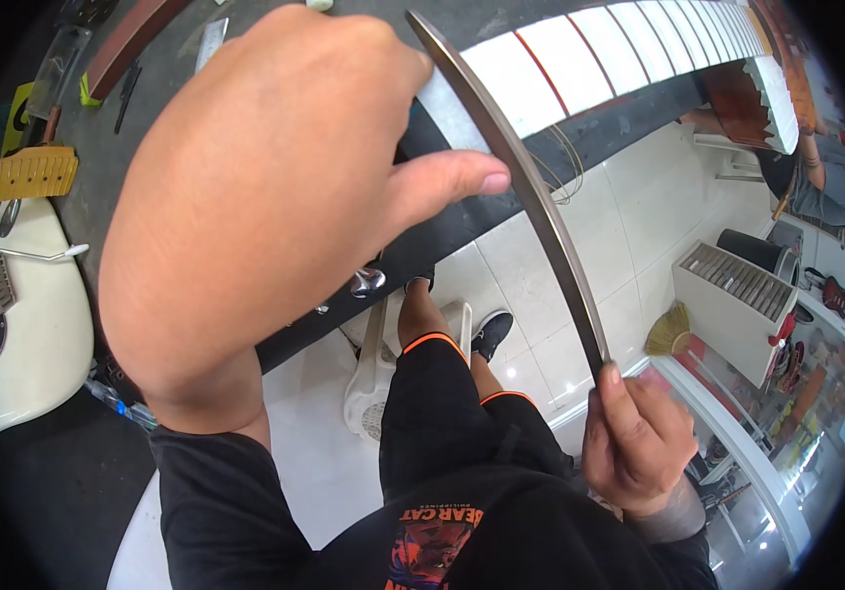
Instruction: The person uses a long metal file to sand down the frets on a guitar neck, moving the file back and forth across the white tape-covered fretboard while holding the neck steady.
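Observation:
A long, flat metal file (540,206) runs slantwise across the view. My right hand (641,440) is closed round its lower end. At the upper part of the file, my left hand (275,147) presses its thumb against the edge, and its other fingers are mostly hidden behind the hand. Just beyond the file lies a guitar neck (584,61) covered in white between its thin crosswise frets, some looking red. A reddish-brown wooden part (737,103) with a ragged white edge adjoins the neck's far right end.
On the dark workbench (172,59) at left lie a cream electric guitar body (44,324) and a yellowish fretted neck (24,177). A white plastic stool (368,393) stands below. Rightward are a broom (670,329), a white slatted box (737,295) and another person (828,192).

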Available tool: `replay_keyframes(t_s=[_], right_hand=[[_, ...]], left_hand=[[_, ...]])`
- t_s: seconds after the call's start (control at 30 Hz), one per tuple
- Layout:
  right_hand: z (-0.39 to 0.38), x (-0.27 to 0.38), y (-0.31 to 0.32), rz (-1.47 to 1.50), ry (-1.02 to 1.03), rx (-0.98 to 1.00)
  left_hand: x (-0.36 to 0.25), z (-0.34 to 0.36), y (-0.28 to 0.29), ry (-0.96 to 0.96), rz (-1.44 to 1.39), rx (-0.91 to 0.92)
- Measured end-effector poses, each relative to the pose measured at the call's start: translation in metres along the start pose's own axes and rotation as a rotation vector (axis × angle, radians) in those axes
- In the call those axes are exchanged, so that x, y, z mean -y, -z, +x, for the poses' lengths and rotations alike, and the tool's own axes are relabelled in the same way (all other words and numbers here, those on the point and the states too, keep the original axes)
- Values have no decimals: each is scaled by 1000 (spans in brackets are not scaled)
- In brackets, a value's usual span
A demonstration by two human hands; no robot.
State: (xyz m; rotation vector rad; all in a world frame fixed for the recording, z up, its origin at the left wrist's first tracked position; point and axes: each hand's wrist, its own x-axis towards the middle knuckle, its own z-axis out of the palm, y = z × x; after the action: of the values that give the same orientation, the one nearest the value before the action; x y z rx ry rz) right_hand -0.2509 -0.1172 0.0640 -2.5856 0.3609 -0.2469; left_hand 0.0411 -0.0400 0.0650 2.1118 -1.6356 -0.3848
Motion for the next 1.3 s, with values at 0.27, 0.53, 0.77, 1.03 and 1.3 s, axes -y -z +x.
replay_keyframes(t_s=[0.27, 0.53, 0.77, 1.03, 1.3], right_hand=[[85, 6, -17, 4, -12, -31], [25, -4, -9, 19, 1, 0], [-21, 1, 5, -19, 15, 9], [92, 13, -8, -29, -16, 50], [-27, -7, 7, -60, 50, 24]], left_hand=[[3, -9, -9, 43, 53, -51], [4, -9, -11, 15, 82, -83], [11, -9, -8, -94, 171, -102], [13, -13, -4, 41, 42, -7], [11, -11, -6, -18, 91, -18]])
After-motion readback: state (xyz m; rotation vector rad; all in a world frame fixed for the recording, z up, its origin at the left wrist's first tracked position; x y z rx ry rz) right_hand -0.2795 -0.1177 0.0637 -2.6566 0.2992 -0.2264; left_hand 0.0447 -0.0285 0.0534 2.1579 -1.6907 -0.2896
